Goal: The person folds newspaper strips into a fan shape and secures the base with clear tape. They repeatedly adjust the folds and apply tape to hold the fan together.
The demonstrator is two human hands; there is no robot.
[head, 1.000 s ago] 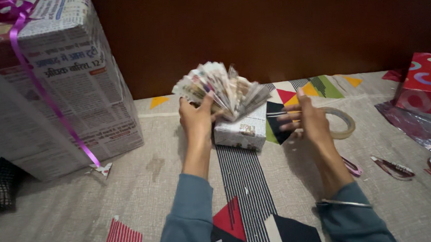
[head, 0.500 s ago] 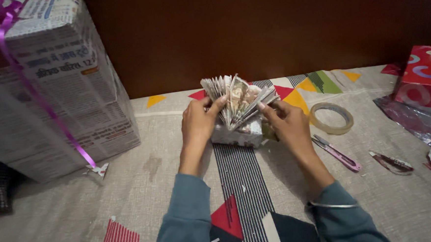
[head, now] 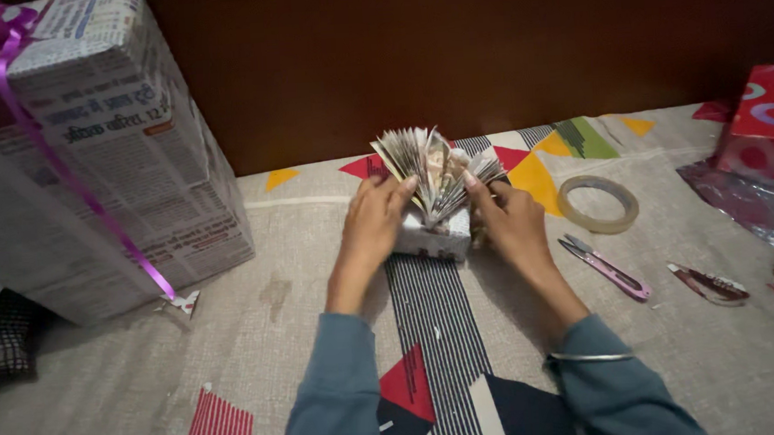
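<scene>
A pleated newspaper fan (head: pixel 435 169) stands on top of a small newspaper-wrapped box (head: pixel 434 238) on the patterned bedsheet (head: pixel 261 339). My left hand (head: pixel 372 218) grips the fan's left side and the box below it. On the other side, my right hand (head: pixel 508 215) pinches the fan's right edge. Both sleeves are grey-blue, and a thin bangle sits on my right wrist.
A large newspaper-wrapped box (head: pixel 83 154) tied with purple ribbon stands at the left. A roll of tape (head: pixel 598 204), pink thread snips (head: pixel 608 269) and a paper scrap (head: pixel 708 282) lie right of my hands. A red gift box (head: pixel 766 123) sits far right. A dark wooden board runs behind.
My right hand left the tape roll and came back to the fan. The fan, spread wide a second ago, is now squeezed narrower and upright between both hands.
</scene>
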